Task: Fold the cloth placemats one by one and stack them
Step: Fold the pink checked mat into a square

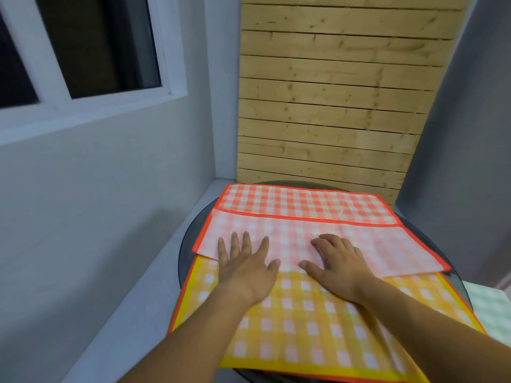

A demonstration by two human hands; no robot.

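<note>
**Red checked placemat half-folded under two flat hands**

Head view. A red checked placemat (304, 201) lies on a round dark table (185, 244), with its long axis running left to right across the view and the right end dipping slightly toward the viewer. Its near part is turned over away from the viewer, so a pale reverse-side flap (392, 244) faces up. The fold line is on the near side. The flap's red-bordered hem runs parallel to the far edge and stops short of it, leaving a strip of the brighter face exposed beyond.

The left hand (246, 268) and the right hand (338, 265) rest palm-down on the flap, side by side but apart. The fingers of both are straight and spread, pointing away from the viewer. They press on the cloth and grasp nothing.

A yellow checked placemat (304, 330) lies beneath, showing nearer the viewer and reaching the table's near rim. The forearms cover part of it, so its long axis cannot be told.

A pale green checked cloth (490, 308) shows at the right edge. A wooden slat panel (331, 106) stands behind the table, and a window (83, 51) is on the left.
</note>
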